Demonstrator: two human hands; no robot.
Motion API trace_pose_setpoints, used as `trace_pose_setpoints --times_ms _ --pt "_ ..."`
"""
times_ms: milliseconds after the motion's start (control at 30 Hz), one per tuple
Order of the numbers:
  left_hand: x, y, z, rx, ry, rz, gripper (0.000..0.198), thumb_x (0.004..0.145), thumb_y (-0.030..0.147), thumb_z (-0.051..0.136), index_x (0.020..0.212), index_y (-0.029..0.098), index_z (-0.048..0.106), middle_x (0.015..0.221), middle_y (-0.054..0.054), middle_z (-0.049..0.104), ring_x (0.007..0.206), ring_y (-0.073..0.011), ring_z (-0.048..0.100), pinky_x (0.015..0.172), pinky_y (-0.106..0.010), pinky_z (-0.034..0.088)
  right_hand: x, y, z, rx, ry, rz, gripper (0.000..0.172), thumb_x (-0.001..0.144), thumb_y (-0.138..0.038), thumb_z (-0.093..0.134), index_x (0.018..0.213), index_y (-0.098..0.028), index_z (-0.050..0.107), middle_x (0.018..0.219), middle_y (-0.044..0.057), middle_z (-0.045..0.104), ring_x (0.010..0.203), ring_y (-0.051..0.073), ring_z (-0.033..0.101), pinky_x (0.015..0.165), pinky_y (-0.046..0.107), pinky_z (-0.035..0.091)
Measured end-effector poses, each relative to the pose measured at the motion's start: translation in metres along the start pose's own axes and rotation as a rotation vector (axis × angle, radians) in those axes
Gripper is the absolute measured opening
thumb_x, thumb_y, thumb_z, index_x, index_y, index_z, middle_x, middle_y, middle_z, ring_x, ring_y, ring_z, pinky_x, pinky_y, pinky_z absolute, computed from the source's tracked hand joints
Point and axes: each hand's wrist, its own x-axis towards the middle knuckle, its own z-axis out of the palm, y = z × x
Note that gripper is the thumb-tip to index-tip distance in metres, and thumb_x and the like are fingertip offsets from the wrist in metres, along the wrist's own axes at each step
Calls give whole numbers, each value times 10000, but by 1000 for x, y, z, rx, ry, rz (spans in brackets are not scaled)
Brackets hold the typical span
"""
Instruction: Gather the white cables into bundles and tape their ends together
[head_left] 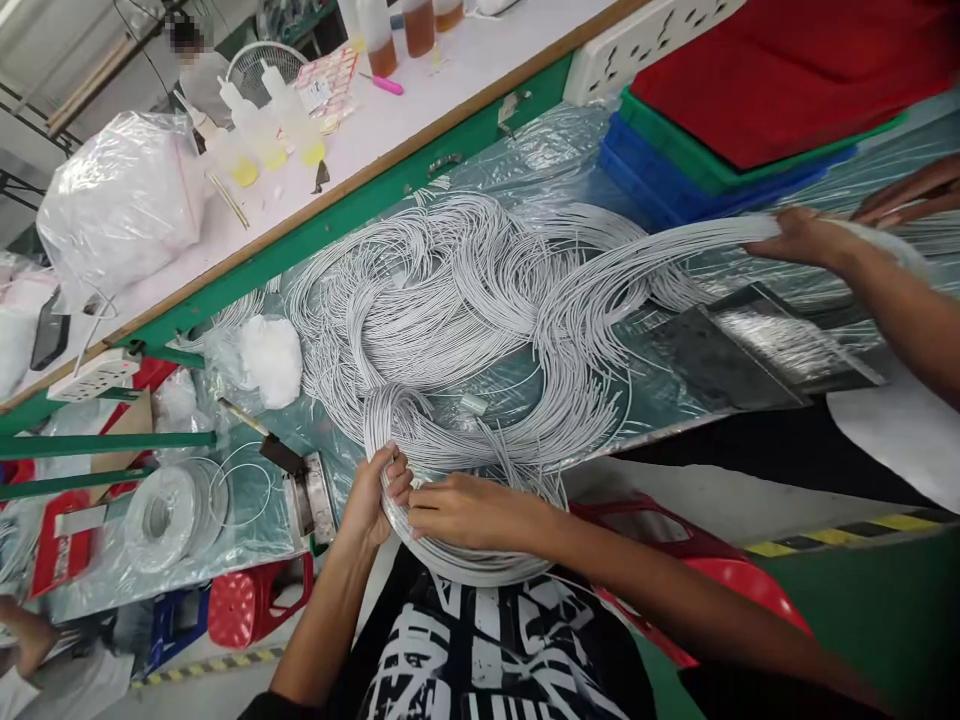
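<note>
My left hand [379, 495] is wrapped round a thick bundle of thin white wires [386, 415] near the table's front edge. The bundle curves down from the table and loops in front of my shirt. Against the same bundle, just right of my left hand, my right hand [469, 512] has its fingers curled and closed on the strands; its fingertips are partly hidden. Beyond both hands spreads a large tangled pile of white wires [435, 335]. A small pale green piece [473, 404] lies among the loose strands.
At right, another person's hand [802, 240] grips a wire bundle [675, 248]. Near it are a dark metal plate [727, 350] and stacked blue trays [660, 185]. To the left stand a small metal device [309, 500] and wire coils [169, 515]. Bottles [259, 125] line the shelf.
</note>
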Motion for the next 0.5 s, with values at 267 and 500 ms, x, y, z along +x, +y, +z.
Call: trace_pose_setpoints --times_ms 267,500 --pt "-4 -5 14 12 76 11 685 661 444 1145 641 210 502 561 117 395 461 -27 301 423 -167 286 16 10 -20 -321 137 -435 300 992 -17 574 771 -196 670 659 -22 607 559 149 542 505 327 345" --pt "-7 -14 3 33 183 21 618 748 426 1128 673 220 550 603 81 439 540 -76 354 499 -230 275 57 19 -23 41 22 -464 359 941 -23 606 691 -274 664 623 -27 564 575 170 427 513 332 337"
